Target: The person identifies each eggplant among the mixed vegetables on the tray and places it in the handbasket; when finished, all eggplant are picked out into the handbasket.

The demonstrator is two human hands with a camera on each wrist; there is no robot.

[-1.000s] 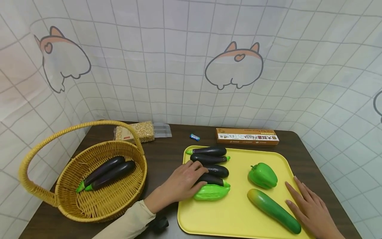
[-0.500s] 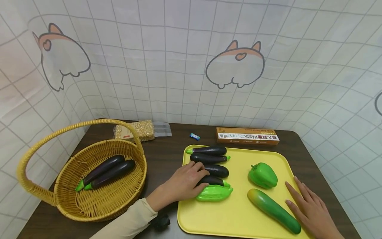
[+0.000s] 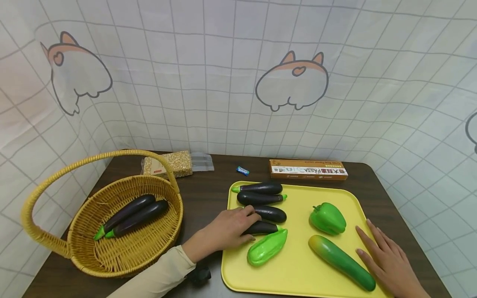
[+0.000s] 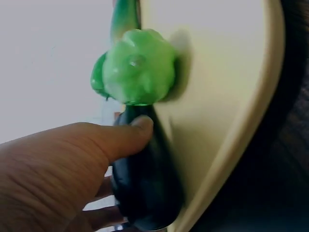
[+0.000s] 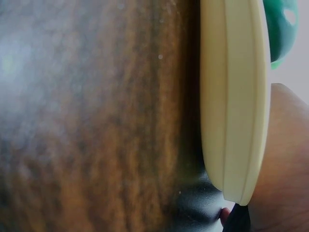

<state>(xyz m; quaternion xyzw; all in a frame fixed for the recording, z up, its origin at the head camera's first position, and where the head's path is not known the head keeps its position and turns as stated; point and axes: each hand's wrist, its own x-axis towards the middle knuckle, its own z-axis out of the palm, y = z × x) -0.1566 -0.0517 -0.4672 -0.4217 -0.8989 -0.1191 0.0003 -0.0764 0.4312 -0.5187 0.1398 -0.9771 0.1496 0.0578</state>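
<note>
On the yellow tray (image 3: 298, 265), my left hand (image 3: 229, 228) grips the nearest of several dark eggplants (image 3: 263, 227). In the left wrist view the thumb lies along that eggplant (image 4: 145, 179), with fingers on its far side. Just in front of the thumb, a light-green ridged gourd (image 3: 266, 247), like a bitter melon, lies slanted. Another eggplant (image 3: 272, 214) touches the left fingertips, and two more lie behind it. My right hand (image 3: 389, 258) rests with spread fingers at the tray's right rim, near a green-yellow cucumber-like vegetable (image 3: 340, 263) and a green bell pepper (image 3: 328, 218).
A wicker basket (image 3: 173, 244) with a tall handle stands at the left, two eggplants (image 3: 138, 217) inside. Along the back lie a bag of pale grains (image 3: 175, 163), a small blue packet (image 3: 243, 170) and a pasta box (image 3: 308, 170). White gridded cloth surrounds the table.
The light-green gourd first shifted right, then its left end swung toward the near edge, leaving it slanted. My left thumb moved off it toward the eggplant. The right hand stayed put.
</note>
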